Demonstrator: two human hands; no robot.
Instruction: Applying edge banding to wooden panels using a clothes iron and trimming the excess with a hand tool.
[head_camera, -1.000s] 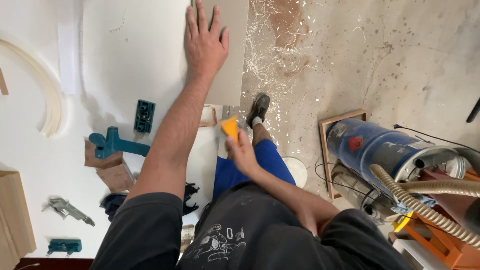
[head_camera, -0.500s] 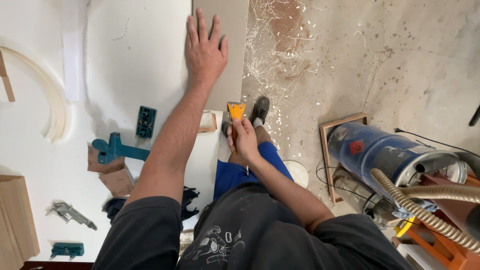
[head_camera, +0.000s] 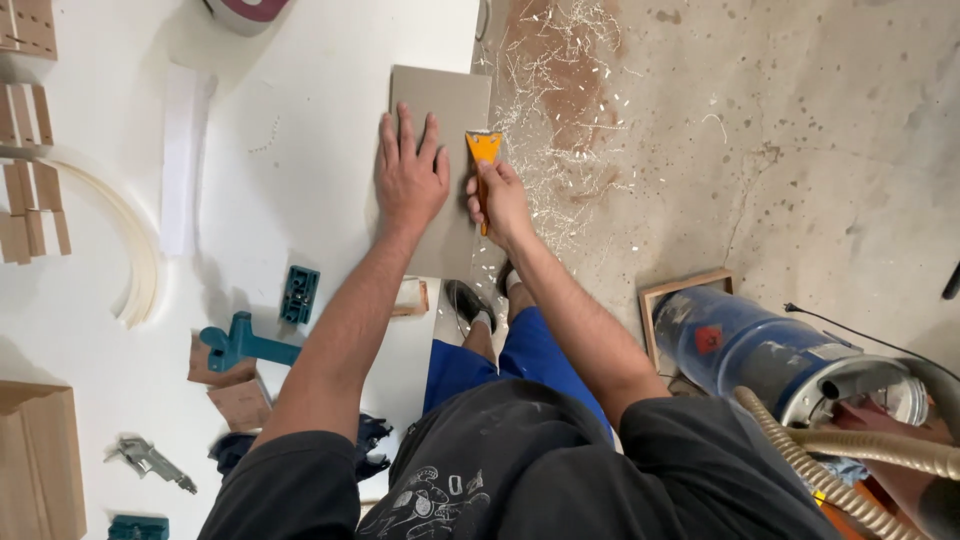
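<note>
Pressing flat and spread on a grey rectangular panel (head_camera: 440, 170), the left hand (head_camera: 410, 180) pins it at the right edge of the white tabletop (head_camera: 280, 180), where the panel's long side runs flush with or just over that edge. The right hand (head_camera: 500, 200) is wrapped tight around an orange-handled scraper (head_camera: 484, 160), whose wide head sits against the panel's right edge about a third of the way down from its far corner. Judging from this, the edge is being trimmed: pale shavings (head_camera: 560, 110) lie thick on the concrete floor (head_camera: 780, 130) just beside that stretch, so a good deal has come off already (how clean the edge is cannot be told from here). The stretch beyond the scraper head, up to the far corner, looks left to do.
</note>
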